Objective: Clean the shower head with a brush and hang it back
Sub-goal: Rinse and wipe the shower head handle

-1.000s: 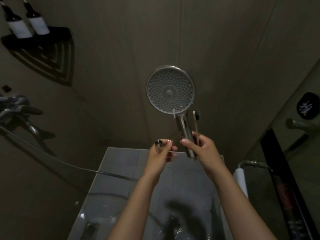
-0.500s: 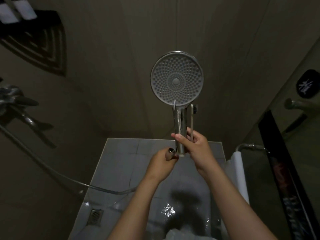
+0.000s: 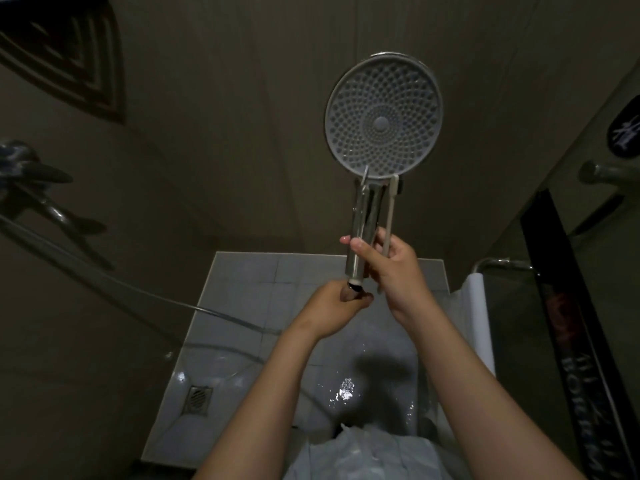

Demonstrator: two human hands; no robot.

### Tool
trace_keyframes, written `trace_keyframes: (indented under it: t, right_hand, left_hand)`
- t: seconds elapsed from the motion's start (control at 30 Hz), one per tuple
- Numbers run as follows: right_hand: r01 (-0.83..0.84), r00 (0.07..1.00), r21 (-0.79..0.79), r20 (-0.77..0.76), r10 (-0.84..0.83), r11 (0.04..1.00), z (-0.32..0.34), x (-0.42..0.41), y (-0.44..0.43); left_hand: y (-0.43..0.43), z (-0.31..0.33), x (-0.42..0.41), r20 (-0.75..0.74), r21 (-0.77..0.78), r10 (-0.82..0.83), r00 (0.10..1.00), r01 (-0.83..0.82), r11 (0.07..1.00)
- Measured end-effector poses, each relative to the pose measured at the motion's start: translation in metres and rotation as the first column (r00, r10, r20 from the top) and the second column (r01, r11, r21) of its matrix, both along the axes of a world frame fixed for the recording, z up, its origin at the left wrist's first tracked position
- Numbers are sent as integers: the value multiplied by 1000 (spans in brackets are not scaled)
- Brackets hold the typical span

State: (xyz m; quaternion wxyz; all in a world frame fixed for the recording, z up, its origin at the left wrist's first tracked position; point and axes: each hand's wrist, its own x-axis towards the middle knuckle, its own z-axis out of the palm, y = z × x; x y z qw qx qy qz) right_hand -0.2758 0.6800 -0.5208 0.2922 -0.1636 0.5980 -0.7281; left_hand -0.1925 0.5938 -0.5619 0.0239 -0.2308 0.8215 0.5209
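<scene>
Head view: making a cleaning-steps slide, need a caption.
Right hand holds shower head and brush together, face toward the camera; left hand grips the hose end beneath.

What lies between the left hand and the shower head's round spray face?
Head view: the chrome handle runs from the left hand up to the spray face, gripped by the right hand with a pale brush alongside.
</scene>
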Motion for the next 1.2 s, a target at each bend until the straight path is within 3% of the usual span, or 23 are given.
trace_keyframes:
  t: [0.17, 0.5, 0.67, 0.97, 1.07, 1.2]
  right_hand:
    - [-18, 997, 7, 73, 17, 1000, -4, 0, 6]
    - [-18, 1000, -5, 23, 18, 1000, -2, -7, 20]
    - [4, 1000, 10, 6, -5, 1000, -7, -14, 23]
    - [124, 992, 78, 6, -125, 989, -20, -19, 24]
    - [140, 990, 58, 24, -141, 988, -22, -20, 26]
    - [154, 987, 61, 37, -157, 986, -23, -23, 29]
  left_hand:
    - [6, 9, -4, -9, 147, -51, 999, 51, 988]
    - [19, 6, -16, -4, 444, -31, 1000, 30, 896]
    - [22, -1, -20, -15, 465, -18, 1000, 23, 885]
    - [35, -17, -27, 72, 260, 90, 993, -106, 960]
    - [34, -18, -29, 80, 292, 65, 995, -86, 952]
    - [29, -19, -30, 58, 445, -31, 998, 3, 896]
